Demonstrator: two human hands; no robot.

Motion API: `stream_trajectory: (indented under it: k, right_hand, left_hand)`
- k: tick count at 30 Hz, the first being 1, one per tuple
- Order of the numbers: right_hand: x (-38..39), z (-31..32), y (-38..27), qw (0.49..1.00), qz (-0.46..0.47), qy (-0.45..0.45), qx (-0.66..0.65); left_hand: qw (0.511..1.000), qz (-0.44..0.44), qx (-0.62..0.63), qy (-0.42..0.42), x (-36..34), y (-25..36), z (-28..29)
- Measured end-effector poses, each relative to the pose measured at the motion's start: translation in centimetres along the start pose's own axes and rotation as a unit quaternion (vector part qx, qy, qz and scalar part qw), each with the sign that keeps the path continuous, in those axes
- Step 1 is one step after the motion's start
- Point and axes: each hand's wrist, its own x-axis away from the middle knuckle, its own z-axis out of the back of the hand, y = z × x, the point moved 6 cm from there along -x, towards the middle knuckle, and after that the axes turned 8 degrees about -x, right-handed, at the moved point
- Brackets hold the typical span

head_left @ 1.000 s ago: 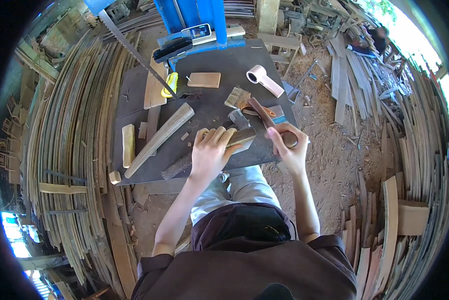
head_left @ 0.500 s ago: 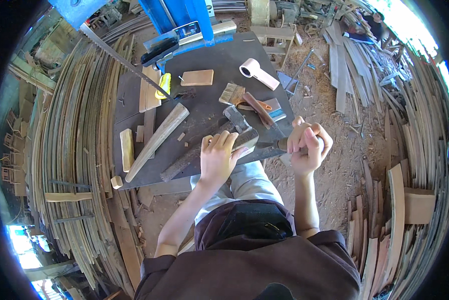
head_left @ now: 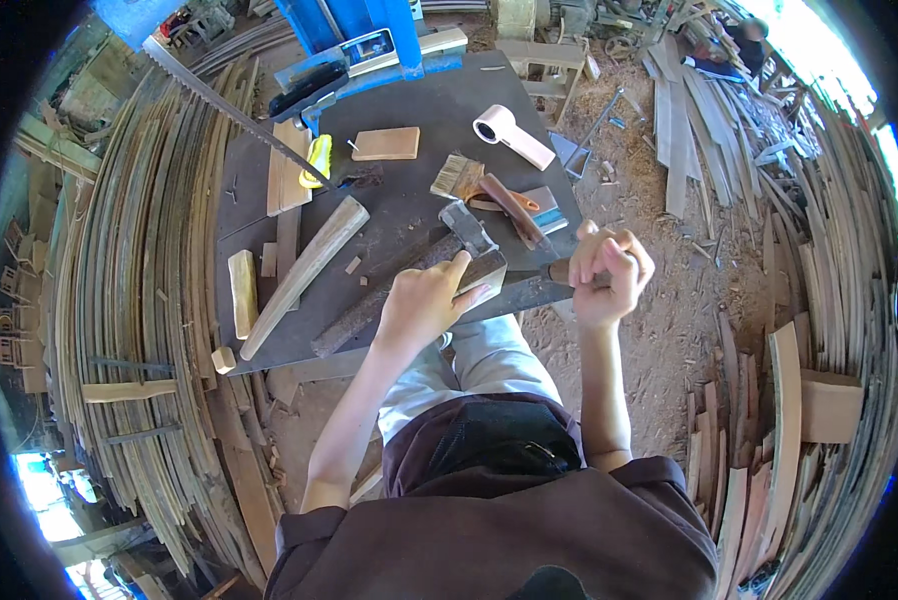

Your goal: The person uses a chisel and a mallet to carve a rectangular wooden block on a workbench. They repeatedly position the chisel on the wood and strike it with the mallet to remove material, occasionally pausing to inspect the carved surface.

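Note:
My left hand (head_left: 424, 300) presses over a squared wooden block (head_left: 485, 276) at the table's near edge, its thumb and forefinger against the block. Right by those fingers lies a hammer (head_left: 468, 228); its dark wooden handle runs down to the left, partly behind my hand. Closed in a fist, my right hand (head_left: 611, 272) grips the wooden handle of a chisel (head_left: 559, 271). The chisel's metal blade points left toward the block; whether its tip touches the wood, I cannot tell. Beyond it rests another wooden-handled tool (head_left: 510, 205) with a metal blade.
A saw blade (head_left: 234, 108) slants down to the dark tabletop (head_left: 399, 215) from the blue machine (head_left: 354, 35). A brush (head_left: 458, 178), a pale round-headed device (head_left: 514, 137), a long wooden piece (head_left: 306, 277) and a yellow object (head_left: 317, 160) lie there. Stacked boards (head_left: 129, 260) flank the table.
The view has shifted slightly. My left fingers have drawn together, with the forefinger now stretched along the block. My right hand keeps its grip on the chisel.

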Motion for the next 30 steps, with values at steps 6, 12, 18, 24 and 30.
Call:
stream_trajectory:
  k: [6, 12, 18, 24, 30]
  right_hand:
    - [-0.6, 1.3, -1.2, 0.999, 0.001, 0.000, -0.042]
    - [-1.0, 3.8, -0.3, 0.993, -0.035, 0.038, -0.109]
    - [-1.6, 5.1, 0.4, 0.988, -0.055, 0.073, -0.126]
    - [-2.1, 7.5, -0.4, 0.977, -0.066, 0.140, -0.144]
    - [-2.4, 7.8, -1.0, 0.976, -0.064, 0.128, -0.163]
  left_hand:
    - [1.000, 0.008, 0.009, -0.002, 0.1, 0.0, -0.2]
    - [1.000, 0.008, 0.017, 0.005, -0.1, -0.5, -0.1]
    - [0.999, 0.013, 0.029, 0.021, -0.1, -0.7, -0.1]
    - [0.999, 0.023, 0.033, -0.001, -0.2, -0.8, -0.4]
    - [0.999, 0.013, 0.030, 0.026, -0.1, -0.8, 0.1]
